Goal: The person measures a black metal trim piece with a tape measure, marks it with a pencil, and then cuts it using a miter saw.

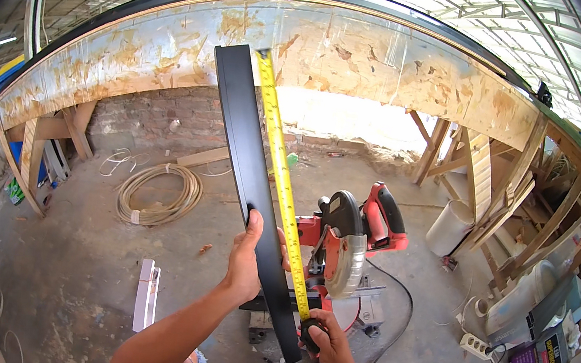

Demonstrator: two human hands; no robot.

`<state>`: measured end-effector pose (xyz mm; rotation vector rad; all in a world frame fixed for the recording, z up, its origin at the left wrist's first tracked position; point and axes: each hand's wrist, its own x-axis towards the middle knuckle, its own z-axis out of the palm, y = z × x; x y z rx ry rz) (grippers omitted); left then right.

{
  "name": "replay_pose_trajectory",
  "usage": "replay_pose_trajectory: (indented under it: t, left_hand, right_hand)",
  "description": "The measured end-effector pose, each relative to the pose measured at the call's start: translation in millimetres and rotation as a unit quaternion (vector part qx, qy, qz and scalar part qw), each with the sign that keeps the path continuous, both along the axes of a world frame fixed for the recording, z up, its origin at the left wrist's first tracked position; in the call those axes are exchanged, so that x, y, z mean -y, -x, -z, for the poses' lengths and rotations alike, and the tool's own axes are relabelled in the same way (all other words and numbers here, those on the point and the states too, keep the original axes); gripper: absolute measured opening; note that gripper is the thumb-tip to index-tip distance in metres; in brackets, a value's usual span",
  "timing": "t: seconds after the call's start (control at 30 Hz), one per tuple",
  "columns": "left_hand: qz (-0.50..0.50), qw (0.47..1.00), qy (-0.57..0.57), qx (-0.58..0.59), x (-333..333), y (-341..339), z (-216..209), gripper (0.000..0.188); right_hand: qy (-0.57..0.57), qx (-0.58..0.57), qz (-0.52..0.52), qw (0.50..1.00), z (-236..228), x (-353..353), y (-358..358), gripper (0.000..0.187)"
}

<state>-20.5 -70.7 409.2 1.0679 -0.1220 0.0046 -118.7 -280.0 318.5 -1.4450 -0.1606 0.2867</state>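
Note:
My left hand point(242, 269) is wrapped round a long black profile bar point(246, 135), thumb on the near face and fingertips showing past its right edge. The bar slants up and away from me, its far end in front of the workbench. Along its right side runs the extended yellow blade point(279, 169) of a tape measure, slightly apart from the bar at the far end. The dark tape measure case point(313, 336) sits in my right hand point(334, 350), by the bar's near end. Below and behind the blade stands a red miter saw point(345, 244) on the floor.
A long paint-stained workbench point(366, 55) on wooden legs spans the back. On the concrete floor lie a coiled hose point(158, 195) and a white profile piece point(146, 295). To the right are a white bucket point(450, 227), a power strip point(476, 345), a cable point(399, 335) and boxes point(538, 361).

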Motion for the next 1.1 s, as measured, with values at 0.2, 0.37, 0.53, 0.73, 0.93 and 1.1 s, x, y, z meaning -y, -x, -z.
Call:
replay_pose_trajectory:
  t: [0.2, 0.37, 0.53, 0.73, 0.93, 1.1]
  left_hand:
    - [0.017, 1.000, 0.010, 0.021, -0.6, -4.3, 6.0, 0.078]
    - [0.011, 1.000, 0.025, 0.006, 2.6, -2.0, 4.7, 0.079]
    - [0.025, 0.999, 0.030, 0.013, 1.2, -1.3, 5.3, 0.080]
    - [0.028, 0.999, 0.033, 0.010, 4.2, 0.1, 2.5, 0.079]
    - [0.031, 0.999, 0.027, 0.014, 4.1, -0.7, 3.2, 0.077]
    - [0.023, 0.999, 0.029, 0.016, 4.1, 2.1, 3.9, 0.077]
  right_hand:
    - [0.048, 0.043, -0.030, 0.997, -12.1, -9.8, -10.3, 0.030]
    - [0.042, 0.079, -0.020, 0.996, -6.7, -11.3, -13.0, 0.030]
    - [0.050, 0.087, -0.026, 0.995, -8.4, -12.7, -14.9, 0.030]
    - [0.038, 0.073, -0.023, 0.996, -7.7, -12.8, -16.0, 0.030]
    - [0.048, 0.070, -0.034, 0.996, -10.1, -11.8, -17.0, 0.028]
    - [0.060, 0.065, -0.040, 0.995, -14.5, -14.3, -13.9, 0.026]
